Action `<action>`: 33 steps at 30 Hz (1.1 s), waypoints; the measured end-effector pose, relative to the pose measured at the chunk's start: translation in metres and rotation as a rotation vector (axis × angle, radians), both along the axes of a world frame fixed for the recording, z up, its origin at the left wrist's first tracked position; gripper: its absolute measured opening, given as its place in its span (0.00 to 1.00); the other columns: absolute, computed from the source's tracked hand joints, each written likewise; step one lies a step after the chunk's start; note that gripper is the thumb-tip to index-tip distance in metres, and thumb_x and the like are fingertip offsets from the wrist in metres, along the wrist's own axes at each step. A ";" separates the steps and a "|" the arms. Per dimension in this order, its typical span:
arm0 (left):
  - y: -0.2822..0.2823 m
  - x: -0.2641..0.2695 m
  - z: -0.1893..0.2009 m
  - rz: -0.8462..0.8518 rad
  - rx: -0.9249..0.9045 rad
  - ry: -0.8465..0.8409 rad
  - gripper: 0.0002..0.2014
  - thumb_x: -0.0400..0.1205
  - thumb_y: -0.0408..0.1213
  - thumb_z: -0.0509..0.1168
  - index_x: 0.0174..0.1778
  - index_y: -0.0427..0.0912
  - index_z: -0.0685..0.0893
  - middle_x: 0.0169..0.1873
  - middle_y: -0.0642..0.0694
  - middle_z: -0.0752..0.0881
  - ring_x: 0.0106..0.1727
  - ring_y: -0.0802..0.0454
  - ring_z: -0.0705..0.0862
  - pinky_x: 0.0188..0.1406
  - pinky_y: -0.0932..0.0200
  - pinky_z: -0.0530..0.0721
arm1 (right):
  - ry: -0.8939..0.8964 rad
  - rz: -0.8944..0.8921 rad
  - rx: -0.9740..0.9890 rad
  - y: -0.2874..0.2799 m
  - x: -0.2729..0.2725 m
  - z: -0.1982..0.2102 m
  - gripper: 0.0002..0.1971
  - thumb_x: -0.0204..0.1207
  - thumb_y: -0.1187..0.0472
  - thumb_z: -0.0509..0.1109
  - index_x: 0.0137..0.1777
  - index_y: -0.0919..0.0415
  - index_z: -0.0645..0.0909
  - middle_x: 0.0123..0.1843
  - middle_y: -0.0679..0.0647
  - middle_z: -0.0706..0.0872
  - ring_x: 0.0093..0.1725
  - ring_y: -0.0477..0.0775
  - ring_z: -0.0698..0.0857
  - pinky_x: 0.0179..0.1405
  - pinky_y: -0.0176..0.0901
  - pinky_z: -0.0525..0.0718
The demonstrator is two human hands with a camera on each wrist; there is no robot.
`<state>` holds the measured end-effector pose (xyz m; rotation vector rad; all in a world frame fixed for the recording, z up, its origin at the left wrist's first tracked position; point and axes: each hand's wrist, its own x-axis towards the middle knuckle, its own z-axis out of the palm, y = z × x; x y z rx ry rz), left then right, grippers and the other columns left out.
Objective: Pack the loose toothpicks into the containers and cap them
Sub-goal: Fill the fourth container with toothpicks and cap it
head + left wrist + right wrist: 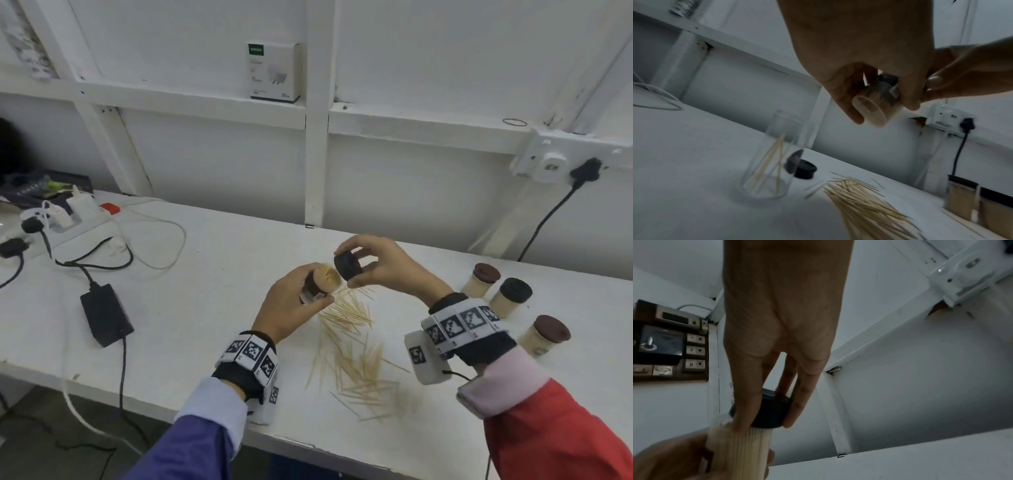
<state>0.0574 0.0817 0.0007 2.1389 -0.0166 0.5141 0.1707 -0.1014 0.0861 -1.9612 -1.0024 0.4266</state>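
Three capped containers [510, 296] sit right; left hand [291, 305] grips a full container [320, 282], right hand [380, 263] pinches its cap [347, 264], loose toothpicks [356, 353] remain.

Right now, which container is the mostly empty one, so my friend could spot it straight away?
On the white table, left of the loose toothpick pile, stands a clear container beside a black cap. Unlike the capped, packed ones at the far right, it is open, holding only a few leaning toothpicks.

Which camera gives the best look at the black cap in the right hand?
The head view: the black cap shows whole, pinched by the right hand beside the full container in the left hand. The right wrist view shows it close but behind fingers. The left wrist view hides it.
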 end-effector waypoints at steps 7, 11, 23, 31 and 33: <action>-0.023 0.026 -0.003 -0.101 -0.017 0.085 0.22 0.73 0.47 0.77 0.62 0.51 0.81 0.50 0.56 0.85 0.50 0.62 0.82 0.50 0.61 0.82 | -0.044 0.108 -0.094 -0.012 0.007 0.006 0.25 0.60 0.79 0.79 0.56 0.60 0.86 0.56 0.50 0.86 0.59 0.50 0.84 0.49 0.51 0.90; -0.028 0.035 -0.004 -0.172 -0.050 0.139 0.20 0.74 0.46 0.77 0.60 0.50 0.82 0.47 0.56 0.85 0.46 0.65 0.81 0.45 0.66 0.78 | -0.102 0.112 -0.130 -0.020 0.011 0.005 0.25 0.57 0.80 0.79 0.53 0.59 0.87 0.54 0.50 0.87 0.58 0.50 0.84 0.48 0.56 0.89; -0.046 0.052 -0.003 -0.241 -0.015 0.162 0.20 0.74 0.52 0.74 0.58 0.49 0.82 0.48 0.56 0.86 0.48 0.59 0.83 0.44 0.61 0.80 | -0.124 -0.197 -0.280 -0.036 0.014 -0.007 0.21 0.74 0.40 0.72 0.43 0.61 0.83 0.30 0.54 0.88 0.25 0.51 0.86 0.29 0.41 0.83; -0.061 0.058 -0.013 -0.281 -0.030 0.167 0.21 0.73 0.55 0.71 0.59 0.52 0.79 0.48 0.58 0.83 0.47 0.66 0.81 0.42 0.71 0.74 | -0.163 -0.395 -0.463 -0.041 0.019 -0.023 0.35 0.78 0.27 0.51 0.42 0.57 0.85 0.35 0.55 0.88 0.35 0.55 0.87 0.37 0.50 0.84; -0.060 0.060 -0.014 -0.267 -0.056 0.154 0.19 0.74 0.53 0.71 0.58 0.51 0.80 0.47 0.59 0.83 0.45 0.67 0.80 0.40 0.73 0.72 | 0.031 -0.183 -0.244 -0.049 0.024 -0.020 0.19 0.79 0.39 0.66 0.59 0.51 0.85 0.53 0.50 0.89 0.50 0.53 0.88 0.44 0.49 0.89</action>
